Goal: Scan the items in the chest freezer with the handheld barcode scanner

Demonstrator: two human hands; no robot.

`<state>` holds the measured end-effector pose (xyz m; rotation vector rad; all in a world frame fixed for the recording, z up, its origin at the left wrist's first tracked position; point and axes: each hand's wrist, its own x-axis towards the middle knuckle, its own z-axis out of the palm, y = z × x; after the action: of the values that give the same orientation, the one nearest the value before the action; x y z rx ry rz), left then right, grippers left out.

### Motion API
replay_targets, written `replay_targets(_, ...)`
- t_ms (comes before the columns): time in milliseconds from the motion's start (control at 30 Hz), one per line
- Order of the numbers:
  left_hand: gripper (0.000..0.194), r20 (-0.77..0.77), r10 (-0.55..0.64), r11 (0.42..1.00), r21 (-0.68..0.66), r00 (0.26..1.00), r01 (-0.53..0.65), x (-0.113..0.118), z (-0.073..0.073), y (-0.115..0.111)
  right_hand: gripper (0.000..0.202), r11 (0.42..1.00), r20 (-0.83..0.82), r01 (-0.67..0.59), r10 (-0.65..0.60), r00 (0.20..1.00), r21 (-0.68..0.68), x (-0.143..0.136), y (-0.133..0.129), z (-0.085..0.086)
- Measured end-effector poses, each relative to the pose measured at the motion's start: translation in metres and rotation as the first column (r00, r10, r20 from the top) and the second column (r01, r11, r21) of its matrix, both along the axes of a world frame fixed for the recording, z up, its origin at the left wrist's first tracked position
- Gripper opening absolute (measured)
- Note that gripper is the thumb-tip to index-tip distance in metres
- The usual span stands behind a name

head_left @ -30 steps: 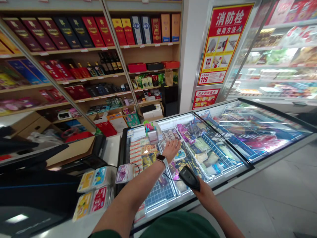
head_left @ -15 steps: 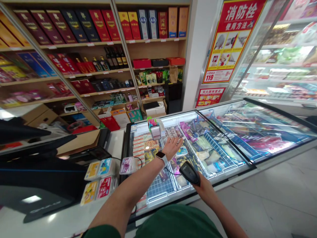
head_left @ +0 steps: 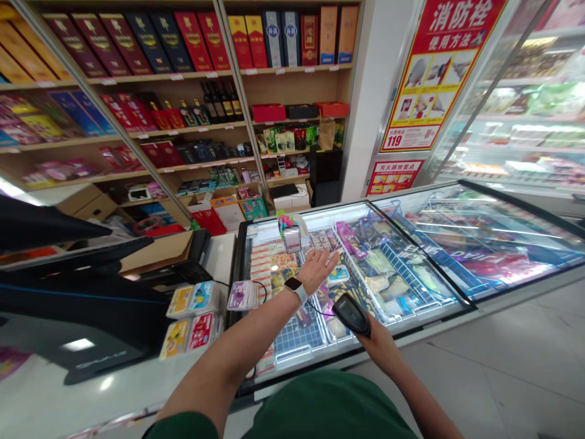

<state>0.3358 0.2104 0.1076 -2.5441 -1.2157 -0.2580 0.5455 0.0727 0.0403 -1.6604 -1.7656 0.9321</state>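
View swung left, tipped lower; blue tub [head_left: 339, 274] more exposed beside left hand [head_left: 316, 272]

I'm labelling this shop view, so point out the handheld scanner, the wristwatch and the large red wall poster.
Handheld scanner [head_left: 348, 311]: head view, on its dark head.
Wristwatch [head_left: 293, 284]: head view, on its dark screen.
Wall poster [head_left: 450, 41]: head view, on its red heading area.

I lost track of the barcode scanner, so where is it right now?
In the head view, the black scanner is in the right hand, above the glass-topped freezer, right of the watch.
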Motion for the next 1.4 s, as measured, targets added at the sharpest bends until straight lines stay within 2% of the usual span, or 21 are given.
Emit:
replay_targets(200,0.054,0.056,0.095,0.994,-0.056,0.994,-0.091,-0.015,-0.005,-0.011,0.034,1.000,-0.016,0.014,-0.014,1.000,-0.001,-0.002,-0.002,0.006)
replay_targets(367,0.051,0.117,0.181,0.983,-0.047,0.977,-0.176,-0.030,-0.011,-0.019,0.033,1.000,-0.025,-0.015,0.015,1.000,0.004,-0.002,-0.002,0.009)
replay_targets(533,0.057,0.179,0.228,0.974,-0.031,0.957,-0.226,-0.041,-0.020,-0.024,0.030,1.000,0.002,-0.013,0.013,1.000,-0.010,-0.005,-0.001,0.013)
replay_targets(700,0.055,0.224,0.272,0.962,-0.052,0.936,-0.267,-0.049,-0.025,-0.028,0.034,1.000,-0.009,-0.021,0.021,1.000,0.012,-0.006,0.000,0.011)
replay_targets(900,0.055,0.241,0.309,0.951,-0.066,0.920,-0.302,-0.056,-0.028,-0.031,0.036,0.999,-0.012,-0.032,0.033,0.999,0.026,-0.004,0.000,0.008)
replay_targets(1233,0.057,0.276,0.314,0.946,-0.010,0.908,-0.324,-0.064,-0.031,-0.037,0.038,0.996,-0.003,-0.025,0.025,1.000,0.084,-0.005,0.004,0.007)
replay_targets(1400,0.059,0.289,0.320,0.944,-0.016,0.902,-0.330,-0.068,-0.034,-0.039,0.036,0.996,0.008,-0.024,0.024,1.000,0.086,-0.006,0.007,0.011)
